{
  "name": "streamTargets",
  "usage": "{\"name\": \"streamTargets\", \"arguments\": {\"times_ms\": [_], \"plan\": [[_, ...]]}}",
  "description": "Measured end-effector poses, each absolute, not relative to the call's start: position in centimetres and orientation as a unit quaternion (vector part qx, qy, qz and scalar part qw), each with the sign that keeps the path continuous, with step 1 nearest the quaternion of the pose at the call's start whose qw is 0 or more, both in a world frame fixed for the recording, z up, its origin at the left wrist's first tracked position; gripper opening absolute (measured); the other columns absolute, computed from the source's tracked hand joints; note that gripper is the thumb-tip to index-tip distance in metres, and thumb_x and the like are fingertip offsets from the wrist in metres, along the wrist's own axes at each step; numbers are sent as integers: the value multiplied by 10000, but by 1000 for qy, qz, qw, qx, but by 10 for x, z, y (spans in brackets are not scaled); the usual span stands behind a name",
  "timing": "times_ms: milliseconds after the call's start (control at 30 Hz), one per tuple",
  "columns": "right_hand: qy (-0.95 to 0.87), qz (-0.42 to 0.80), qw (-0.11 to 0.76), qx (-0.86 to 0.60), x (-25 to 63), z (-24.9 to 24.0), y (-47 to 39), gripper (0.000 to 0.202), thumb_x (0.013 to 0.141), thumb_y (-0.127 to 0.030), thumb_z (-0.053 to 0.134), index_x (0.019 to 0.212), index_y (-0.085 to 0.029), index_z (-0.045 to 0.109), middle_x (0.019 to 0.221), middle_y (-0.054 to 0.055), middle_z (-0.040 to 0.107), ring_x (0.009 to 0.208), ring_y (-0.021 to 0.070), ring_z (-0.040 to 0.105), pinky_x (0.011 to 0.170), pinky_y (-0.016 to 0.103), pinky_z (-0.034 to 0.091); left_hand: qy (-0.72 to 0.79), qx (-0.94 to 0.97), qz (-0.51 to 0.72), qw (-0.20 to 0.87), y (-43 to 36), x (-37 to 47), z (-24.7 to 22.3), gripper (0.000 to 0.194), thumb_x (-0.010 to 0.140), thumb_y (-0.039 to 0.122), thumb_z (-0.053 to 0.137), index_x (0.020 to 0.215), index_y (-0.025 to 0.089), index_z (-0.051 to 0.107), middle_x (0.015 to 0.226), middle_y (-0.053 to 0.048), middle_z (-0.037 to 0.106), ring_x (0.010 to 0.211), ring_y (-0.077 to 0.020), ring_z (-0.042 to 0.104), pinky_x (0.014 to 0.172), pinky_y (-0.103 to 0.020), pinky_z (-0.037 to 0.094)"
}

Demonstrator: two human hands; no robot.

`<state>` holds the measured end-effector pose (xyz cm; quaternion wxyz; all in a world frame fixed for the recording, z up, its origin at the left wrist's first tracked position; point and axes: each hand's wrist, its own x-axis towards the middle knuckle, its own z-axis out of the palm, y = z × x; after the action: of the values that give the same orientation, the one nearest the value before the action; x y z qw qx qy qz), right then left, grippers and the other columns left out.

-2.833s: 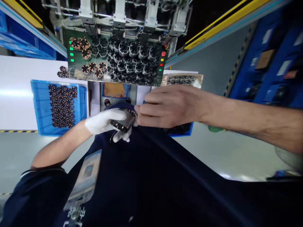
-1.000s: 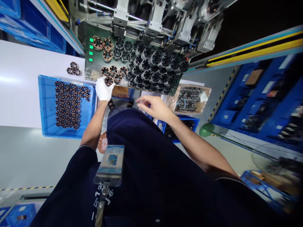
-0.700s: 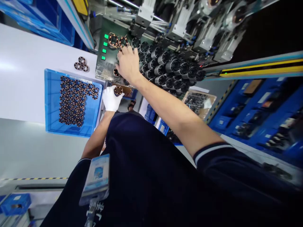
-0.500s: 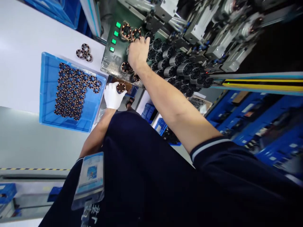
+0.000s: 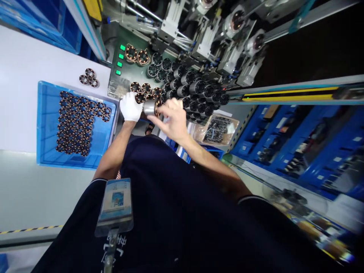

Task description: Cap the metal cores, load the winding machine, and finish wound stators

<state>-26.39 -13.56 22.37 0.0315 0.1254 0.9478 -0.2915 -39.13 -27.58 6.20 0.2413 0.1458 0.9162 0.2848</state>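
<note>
My left hand [image 5: 131,107], in a white glove, is closed on a silvery metal cylinder [image 5: 149,108] that lies sideways between my hands. Copper windings [image 5: 156,107] show at the cylinder's right end. There the thumb and fingers of my bare right hand [image 5: 172,117] are bent around the copper end and touch it. Just above my hands, several copper-wound rings [image 5: 146,88] stand on the green work surface [image 5: 131,72]. Two larger copper-wound parts [image 5: 137,55] are near its back edge. To the right are rows of dark stator cores [image 5: 182,83].
A blue bin [image 5: 99,151] at the left holds rows of copper-wound rings, with three loose rings [image 5: 90,77] above it. Machine fixtures [image 5: 170,22] rise at the back. A box of small dark parts [image 5: 220,129] and blue shelving [image 5: 284,140] are at the right.
My right hand has come down from the back parts to meet my left hand. The metal cylinder now shows between them, turned sideways. The view has shifted too.
</note>
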Motion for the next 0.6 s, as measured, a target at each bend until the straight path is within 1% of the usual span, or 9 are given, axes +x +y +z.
{"name": "streamTargets", "arguments": {"times_ms": [67,167,200,233,333,400,467,533,600], "plan": [[931,-329,57,144,-224,225,-135,511,1127,-744,691,977,-268,802,892,77,656,979,329,617,1046,549,506,930,136,266,215,-277,-395,57,648,1089,642,722,1440,97,722,1537,-273,779,1543,-398,692,1259,-584,505],[902,-381,105,176,-173,218,-132,460,1095,-701,749,933,-272,781,844,57,637,900,302,588,995,517,493,926,145,284,201,-283,-398,51,1030,1023,952,510,1455,30,658,1485,-202,823,1612,-236,637,1210,-509,473],[892,-395,116,185,-159,215,-131,438,1077,-682,774,918,-274,771,832,50,628,884,296,580,987,510,489,926,142,289,199,-284,-399,49,1084,991,1007,471,1446,40,652,1478,-186,834,1629,-217,627,1197,-505,464],[884,-406,126,193,-146,212,-130,419,1060,-661,797,900,-275,760,822,43,618,874,292,575,981,504,486,928,132,288,196,-284,-400,49,1083,965,1034,490,1435,74,663,1483,-182,842,1636,-229,635,1195,-518,470],[868,-426,141,213,-118,205,-125,401,1033,-613,838,854,-271,731,810,31,591,864,279,570,985,493,481,941,102,268,182,-281,-402,52,943,945,974,662,1437,171,690,1557,-196,822,1595,-312,695,1246,-582,507],[864,-433,144,212,-106,205,-121,365,1032,-579,856,870,-269,749,821,29,600,874,277,580,995,492,483,943,106,261,180,-280,-404,61,846,960,855,764,1481,192,686,1595,-208,793,1563,-345,714,1289,-612,518],[870,-433,136,193,-98,212,-115,290,1040,-528,866,933,-269,792,860,40,640,911,285,599,1006,499,488,941,125,257,181,-284,-402,77,789,961,693,860,1552,204,673,1651,-224,743,1586,-373,689,1337,-632,512],[886,-422,111,158,-92,227,-107,225,1071,-480,850,1003,-266,828,956,70,698,978,298,618,1007,503,497,938,153,262,171,-293,-389,103,802,949,567,916,1616,208,653,1714,-241,682,1663,-409,612,1396,-666,481],[909,-398,71,103,-90,250,-95,205,1118,-456,808,1059,-263,845,1137,115,746,1090,315,632,1018,507,514,916,190,304,179,-304,-363,139,863,944,541,925,1675,208,610,1758,-244,636,1691,-428,575,1417,-694,475]]}}
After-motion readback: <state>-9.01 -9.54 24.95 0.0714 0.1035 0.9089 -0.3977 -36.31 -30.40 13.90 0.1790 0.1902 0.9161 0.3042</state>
